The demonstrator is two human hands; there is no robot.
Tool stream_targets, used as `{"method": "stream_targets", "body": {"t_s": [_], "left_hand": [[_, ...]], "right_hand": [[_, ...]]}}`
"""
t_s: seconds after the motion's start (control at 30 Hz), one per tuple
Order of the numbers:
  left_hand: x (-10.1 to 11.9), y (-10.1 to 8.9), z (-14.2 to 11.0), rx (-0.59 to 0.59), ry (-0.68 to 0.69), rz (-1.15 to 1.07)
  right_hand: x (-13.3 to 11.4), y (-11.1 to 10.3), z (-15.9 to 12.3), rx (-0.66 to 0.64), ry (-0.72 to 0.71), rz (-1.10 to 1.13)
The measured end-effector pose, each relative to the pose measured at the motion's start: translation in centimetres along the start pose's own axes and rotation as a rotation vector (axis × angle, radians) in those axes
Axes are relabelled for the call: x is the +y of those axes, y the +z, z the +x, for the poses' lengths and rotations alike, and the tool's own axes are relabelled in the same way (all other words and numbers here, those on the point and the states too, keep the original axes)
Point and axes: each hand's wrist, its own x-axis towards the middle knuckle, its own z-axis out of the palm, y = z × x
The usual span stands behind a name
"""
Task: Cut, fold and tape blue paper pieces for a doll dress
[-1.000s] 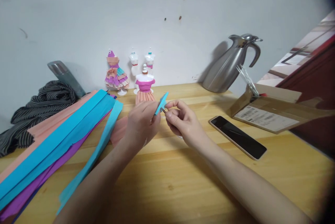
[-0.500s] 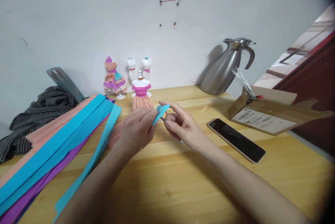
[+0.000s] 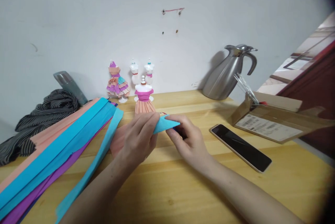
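Observation:
My left hand (image 3: pixel 140 135) is closed on a small piece of light blue crepe paper (image 3: pixel 166 123), whose pointed end sticks out to the right. My right hand (image 3: pixel 190 140) pinches the same piece near that point, index finger above and thumb below. A dark blue bit shows among the right fingers, too hidden to name. Just behind the paper peeks a small red and orange edge that I cannot make out. Beyond my hands stands a mini dress form (image 3: pixel 143 95) in a magenta top and pleated peach skirt.
Crepe paper strips (image 3: pixel 65 147) in peach, blue and purple cover the left side. Along the wall stand a ruffled-dress form (image 3: pixel 117 82), two white forms and a steel jug (image 3: pixel 225 77). A phone (image 3: pixel 240 147) and a cardboard box (image 3: pixel 269 122) lie at right.
The blue piece has turned from steeply tilted to nearly flat, its point now to the right. My right fingers have moved onto it; a thin metallic thing seen between them earlier is hidden.

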Motion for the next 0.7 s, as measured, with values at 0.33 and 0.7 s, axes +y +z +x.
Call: {"method": "stream_targets", "body": {"t_s": [0.33,0.7], "left_hand": [[0.64,-0.46,0.13,0.045,0.036,0.034],[0.96,-0.74,0.32,0.031,0.034,0.055]], "right_hand": [[-0.09,0.03,-0.31,0.079,-0.148,-0.109],[-0.46,-0.15,-0.26,0.082,-0.188,-0.117]]}}
